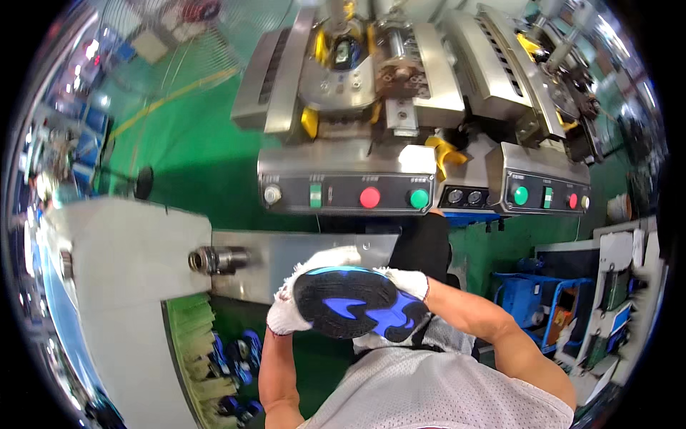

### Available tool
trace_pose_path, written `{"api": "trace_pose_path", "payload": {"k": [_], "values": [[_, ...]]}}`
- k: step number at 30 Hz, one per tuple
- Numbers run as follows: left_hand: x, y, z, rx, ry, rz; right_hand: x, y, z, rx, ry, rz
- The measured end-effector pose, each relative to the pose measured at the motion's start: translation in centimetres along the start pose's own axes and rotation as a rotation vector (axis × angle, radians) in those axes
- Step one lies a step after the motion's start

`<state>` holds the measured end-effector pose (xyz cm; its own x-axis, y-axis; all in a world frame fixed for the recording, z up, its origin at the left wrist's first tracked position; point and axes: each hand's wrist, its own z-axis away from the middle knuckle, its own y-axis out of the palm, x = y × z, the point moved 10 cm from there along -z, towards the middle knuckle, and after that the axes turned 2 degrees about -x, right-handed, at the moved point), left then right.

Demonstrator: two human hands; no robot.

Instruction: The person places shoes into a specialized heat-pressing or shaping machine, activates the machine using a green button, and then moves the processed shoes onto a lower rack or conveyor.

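In front of my body I hold a shoe, its black sole with blue-purple patches turned up towards me. My left hand, in a white knit glove, grips one end of it, with the fingers reaching round the far edge. The other end is in my right hand, gloved the same way, and the fingers there are partly hidden by the sole. Beyond the shoe lies a metal shelf, with a metal cylindrical fitting at its left end.
Ahead stands a steel machine with a panel of red and green buttons and a second panel to its right. A pale table is at the left. Several blue-black shoes sit low beside green bristles. A blue cart stands right.
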<state>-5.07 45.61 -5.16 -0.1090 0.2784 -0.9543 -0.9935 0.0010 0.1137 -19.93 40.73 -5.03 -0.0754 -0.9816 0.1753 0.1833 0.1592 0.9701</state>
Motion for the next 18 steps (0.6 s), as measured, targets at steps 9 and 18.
{"api": "trace_pose_path", "payload": {"k": [9, 18], "values": [[-26.8, 5.5, -19.6, -0.134, 0.934, -1.179, 7.2, -5.1, 13.8, -0.293, -0.48, -0.224], [-23.0, -1.8, -46.1, -0.553, 0.542, -1.325, 6.9, -7.8, 22.8, -0.387, -0.853, -0.05]]}}
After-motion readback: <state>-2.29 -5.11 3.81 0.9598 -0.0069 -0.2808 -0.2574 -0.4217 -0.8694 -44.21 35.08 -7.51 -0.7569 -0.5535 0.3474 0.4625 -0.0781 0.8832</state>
